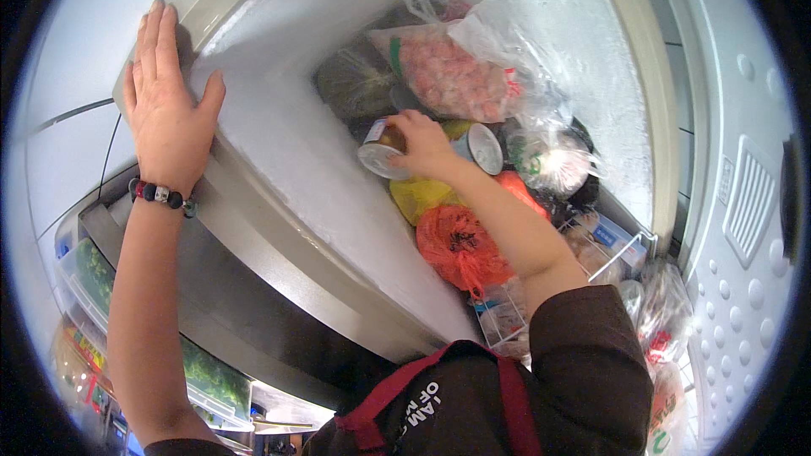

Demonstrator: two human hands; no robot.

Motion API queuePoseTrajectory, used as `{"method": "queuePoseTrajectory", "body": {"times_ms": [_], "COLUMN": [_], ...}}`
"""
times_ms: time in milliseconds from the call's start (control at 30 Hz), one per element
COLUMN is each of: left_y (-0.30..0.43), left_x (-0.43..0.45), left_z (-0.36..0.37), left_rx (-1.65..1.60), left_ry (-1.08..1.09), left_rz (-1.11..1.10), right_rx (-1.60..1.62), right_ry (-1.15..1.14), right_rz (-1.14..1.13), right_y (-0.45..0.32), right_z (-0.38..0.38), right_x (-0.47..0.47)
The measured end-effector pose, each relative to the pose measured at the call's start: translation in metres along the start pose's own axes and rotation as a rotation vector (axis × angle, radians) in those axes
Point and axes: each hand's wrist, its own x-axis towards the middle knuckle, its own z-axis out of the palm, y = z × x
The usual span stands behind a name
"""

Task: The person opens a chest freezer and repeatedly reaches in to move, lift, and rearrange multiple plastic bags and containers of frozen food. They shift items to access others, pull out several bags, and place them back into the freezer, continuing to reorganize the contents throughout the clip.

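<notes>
Down in a frosted chest freezer, my right hand (421,145) grips a cylindrical container (382,155) with a whitish end and a printed side. Beside it lies a second container (483,149), with its pale round end facing up. My left hand (168,98) rests flat, fingers spread, on the freezer's rim (253,196) and holds nothing. Above the right hand is a clear bag of pinkish frozen pieces (453,73). A yellow plastic bag (418,197) and a knotted red plastic bag (459,247) lie below it.
A white wire basket (500,316) with packages is at the freezer's near end. A clear bag with whitish contents (554,161) lies at the right of the containers. Tubs of green vegetables (215,380) stand outside, lower left. Frost coats the inner wall (285,120).
</notes>
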Motion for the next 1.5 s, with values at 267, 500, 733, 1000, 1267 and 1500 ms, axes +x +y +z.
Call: {"method": "queuePoseTrajectory", "body": {"times_ms": [267, 500, 733, 1000, 1267, 1500], "left_y": [0.003, 0.003, 0.002, 0.000, 0.007, 0.001], "left_x": [-0.002, -0.001, -0.003, -0.002, 0.002, -0.006], "left_z": [-0.002, -0.001, -0.003, -0.002, -0.004, 0.004], "left_rx": [0.003, 0.019, -0.003, -0.004, -0.007, 0.028], "left_ry": [-0.035, -0.037, 0.003, 0.005, 0.004, -0.011], "left_rz": [-0.059, -0.059, -0.001, -0.001, 0.011, -0.067], "right_rx": [0.488, -0.635, -0.650, -0.386, -0.545, -0.099], "right_ry": [-0.263, -0.191, 0.141, -0.108, -0.211, 0.185], "right_rz": [0.347, 0.184, 0.053, -0.039, 0.292, -0.208], "right_y": [0.056, 0.107, 0.066, 0.054, 0.073, 0.024], "right_z": [-0.161, -0.144, -0.131, 0.019, 0.076, -0.025], "right_x": [-0.088, -0.092, -0.055, 0.027, 0.057, -0.035]}}
